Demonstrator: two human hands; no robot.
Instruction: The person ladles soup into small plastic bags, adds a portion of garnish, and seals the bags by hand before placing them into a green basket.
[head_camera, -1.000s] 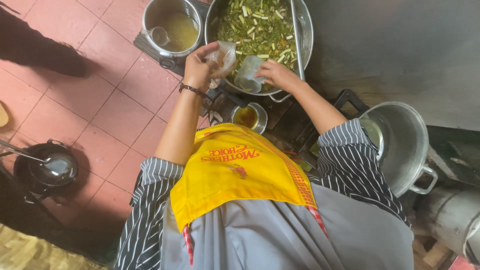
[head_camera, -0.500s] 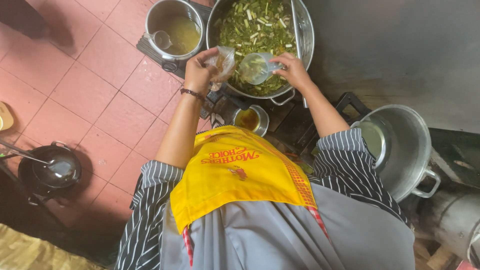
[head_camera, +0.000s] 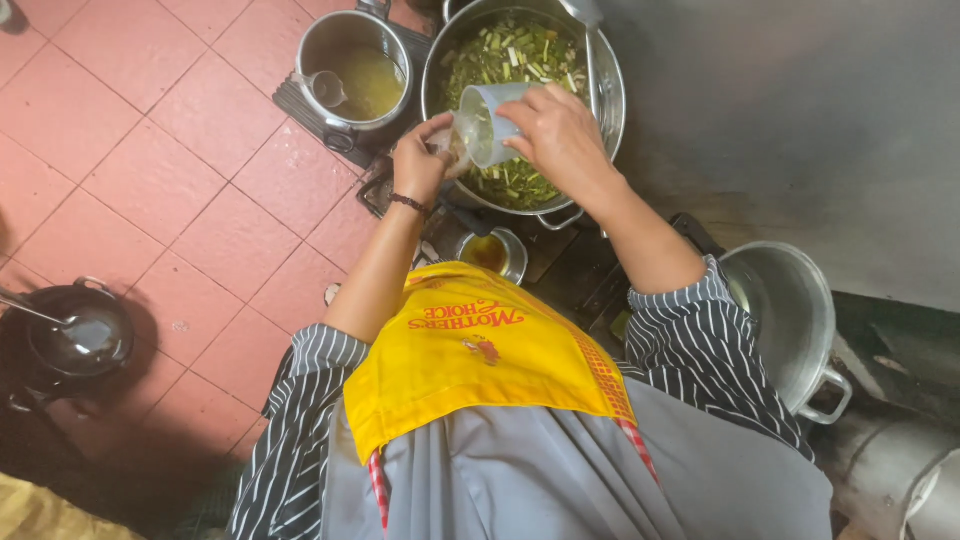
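Observation:
A large steel pot (head_camera: 612, 85) full of chopped green vegetables sits on a burner in front of me. Over it, my right hand (head_camera: 560, 135) grips a pale plastic cup (head_camera: 487, 120), tipped on its side with its mouth toward my left hand. My left hand (head_camera: 422, 160) pinches a small clear plastic bag (head_camera: 455, 150) right at the cup's mouth. A dark bracelet circles my left wrist. I wear a yellow apron over a striped shirt.
A smaller steel pot (head_camera: 335, 40) of yellowish liquid with a small scoop stands left of the big pot. A little bowl (head_camera: 488, 252) of brown liquid sits below. An empty aluminium pot (head_camera: 795, 320) is at right, a black pan (head_camera: 78, 335) with a ladle on the red tiled floor at left.
My hands have come closer together over the pot. The cup has been tipped toward the bag in my left hand.

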